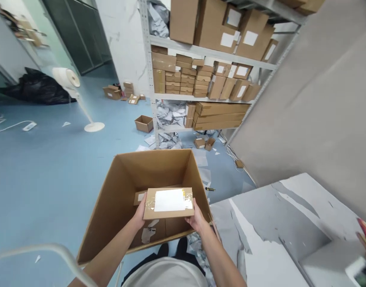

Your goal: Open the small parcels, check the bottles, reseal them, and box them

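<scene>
A flat brown cardboard box (169,215) with a white label on its top is held level between my two hands. My left hand (140,211) grips its left end, and my right hand (196,217) grips the right end. Beneath it stands a large open carton (111,211), and the held box is over its opening. Inside the carton, another labelled box (137,198) shows partly behind my left fingers. Paper scraps (148,235) lie on the carton's bottom. My fingers under the held box are hidden.
Ahead stands a metal shelf (200,50) stacked with cardboard boxes. A white fan (94,126) stands on the blue floor to the left. A small open box (144,124) and a cutter (210,189) lie on the floor. At right is a paper-covered surface (266,223).
</scene>
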{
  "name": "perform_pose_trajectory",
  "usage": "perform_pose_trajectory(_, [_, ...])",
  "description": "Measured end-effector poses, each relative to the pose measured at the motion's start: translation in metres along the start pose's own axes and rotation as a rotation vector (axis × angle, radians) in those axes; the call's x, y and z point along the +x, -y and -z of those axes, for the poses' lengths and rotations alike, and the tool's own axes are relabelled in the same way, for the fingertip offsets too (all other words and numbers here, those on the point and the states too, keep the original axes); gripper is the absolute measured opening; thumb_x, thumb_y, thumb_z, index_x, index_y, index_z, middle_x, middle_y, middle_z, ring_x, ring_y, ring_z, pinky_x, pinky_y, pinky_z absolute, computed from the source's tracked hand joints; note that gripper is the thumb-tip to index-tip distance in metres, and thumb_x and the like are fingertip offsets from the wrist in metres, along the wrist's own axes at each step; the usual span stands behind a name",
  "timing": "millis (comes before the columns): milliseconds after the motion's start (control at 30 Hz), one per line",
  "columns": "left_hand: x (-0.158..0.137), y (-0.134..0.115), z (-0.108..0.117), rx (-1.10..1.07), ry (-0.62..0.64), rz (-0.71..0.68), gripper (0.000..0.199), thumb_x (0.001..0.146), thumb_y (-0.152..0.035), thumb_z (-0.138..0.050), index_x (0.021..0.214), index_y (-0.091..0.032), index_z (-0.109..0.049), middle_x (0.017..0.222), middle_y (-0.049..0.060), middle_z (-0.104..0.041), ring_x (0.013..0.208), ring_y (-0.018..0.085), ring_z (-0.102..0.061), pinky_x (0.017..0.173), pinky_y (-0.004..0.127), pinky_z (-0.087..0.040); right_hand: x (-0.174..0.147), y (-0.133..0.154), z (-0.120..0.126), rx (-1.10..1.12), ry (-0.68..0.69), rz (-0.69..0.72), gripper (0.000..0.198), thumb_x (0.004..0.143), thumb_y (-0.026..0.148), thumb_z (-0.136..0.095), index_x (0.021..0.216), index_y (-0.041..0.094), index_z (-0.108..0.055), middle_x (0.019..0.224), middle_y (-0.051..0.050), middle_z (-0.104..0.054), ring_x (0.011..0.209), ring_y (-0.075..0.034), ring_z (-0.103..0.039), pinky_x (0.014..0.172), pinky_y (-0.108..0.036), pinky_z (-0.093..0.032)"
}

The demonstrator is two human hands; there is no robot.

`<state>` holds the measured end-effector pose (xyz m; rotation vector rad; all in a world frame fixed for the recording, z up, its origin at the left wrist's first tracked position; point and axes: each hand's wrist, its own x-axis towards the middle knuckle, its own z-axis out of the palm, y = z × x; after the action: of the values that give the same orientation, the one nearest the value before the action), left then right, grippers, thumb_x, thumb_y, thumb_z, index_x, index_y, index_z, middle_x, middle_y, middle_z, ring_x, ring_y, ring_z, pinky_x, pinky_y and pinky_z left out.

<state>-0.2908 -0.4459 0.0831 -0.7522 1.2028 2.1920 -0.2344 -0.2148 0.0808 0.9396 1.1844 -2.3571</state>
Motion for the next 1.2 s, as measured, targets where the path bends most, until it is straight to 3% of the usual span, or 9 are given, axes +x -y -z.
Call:
perform_pose_trajectory(167, [0.002, 0.005, -0.041, 0.181, 0.094, 0.096, 0.049, 0.082, -0.062, -0.050, 0.097, -0.019, -0.068, 0.080, 0.008, -0.074, 0.078, 0.031, -0.071, 0.066, 0.041, -0.056, -0.038, -0.001, 0.024, 0.169, -0.143, 0.111, 0.047, 0.091, 0.059, -0.039, 0.092, 0.023, -0.069, 0.085, -0.002, -0.074, 0.074, -0.015, -0.066, 0.065, -0.025, -0.048])
perform_pose_trajectory(300, [0.013, 0.035, -0.087, 0.319, 0.201, 0.183, 0.052, 0.083, -0.064, -0.049, 0.099, -0.017, -0.067, 0.080, 0.009, -0.074, 0.078, 0.030, -0.071, 0.066, 0.039, -0.056, -0.081, -0.008, 0.063, 0.309, -0.366, 0.221, 0.044, 0.090, 0.056, -0.041, 0.094, 0.022, -0.069, 0.085, -0.003, -0.073, 0.075, -0.016, -0.065, 0.065, -0.026, -0.048])
perform_pose_trajectory(500, [0.016, 0.122, -0.160, 0.526, 0.359, 0.208, 0.046, 0.080, -0.058, -0.060, 0.097, -0.016, -0.065, 0.075, 0.005, -0.072, 0.066, 0.024, -0.069, 0.061, 0.033, -0.054, -0.149, -0.042, 0.134, 0.540, -0.623, 0.410, 0.043, 0.085, 0.059, -0.048, 0.098, 0.022, -0.068, 0.088, -0.002, -0.073, 0.075, -0.016, -0.066, 0.065, -0.026, -0.048])
perform_pose_trajectory(667, [-0.006, 0.193, -0.212, 0.653, 0.546, 0.241, 0.045, 0.077, -0.055, -0.064, 0.093, -0.013, -0.065, 0.072, 0.005, -0.071, 0.058, 0.018, -0.066, 0.059, 0.028, -0.052, -0.196, -0.076, 0.182, 0.707, -0.782, 0.518, 0.046, 0.082, 0.061, -0.052, 0.099, 0.022, -0.066, 0.086, -0.002, -0.073, 0.075, -0.018, -0.066, 0.063, -0.027, -0.048])
perform_pose_trajectory(800, [-0.026, 0.242, -0.247, 0.788, 0.637, 0.323, 0.045, 0.081, -0.056, -0.060, 0.095, -0.013, -0.067, 0.075, 0.007, -0.072, 0.062, 0.019, -0.068, 0.061, 0.028, -0.053, -0.225, -0.097, 0.218, 0.821, -0.847, 0.570, 0.045, 0.082, 0.061, -0.052, 0.099, 0.022, -0.066, 0.087, -0.003, -0.073, 0.078, -0.020, -0.067, 0.063, -0.029, -0.050])
perform_pose_trajectory(1000, [-0.048, 0.321, -0.286, 0.826, 0.789, 0.469, 0.052, 0.082, -0.061, -0.054, 0.102, -0.015, -0.068, 0.087, 0.009, -0.074, 0.083, 0.027, -0.071, 0.069, 0.033, -0.054, -0.254, -0.120, 0.289, 0.892, -0.865, 0.625, 0.044, 0.079, 0.063, -0.054, 0.098, 0.025, -0.065, 0.087, -0.003, -0.074, 0.080, -0.021, -0.067, 0.064, -0.032, -0.052])
perform_pose_trajectory(1200, [-0.044, 0.394, -0.304, 0.910, 0.935, 0.439, 0.065, 0.075, -0.068, -0.058, 0.111, -0.014, -0.066, 0.108, 0.011, -0.071, 0.106, 0.027, -0.065, 0.092, 0.033, -0.047, -0.269, -0.138, 0.358, 0.946, -0.928, 0.583, 0.038, 0.082, 0.060, -0.051, 0.096, 0.027, -0.065, 0.094, 0.000, -0.074, 0.091, -0.018, -0.066, 0.070, -0.028, -0.051])
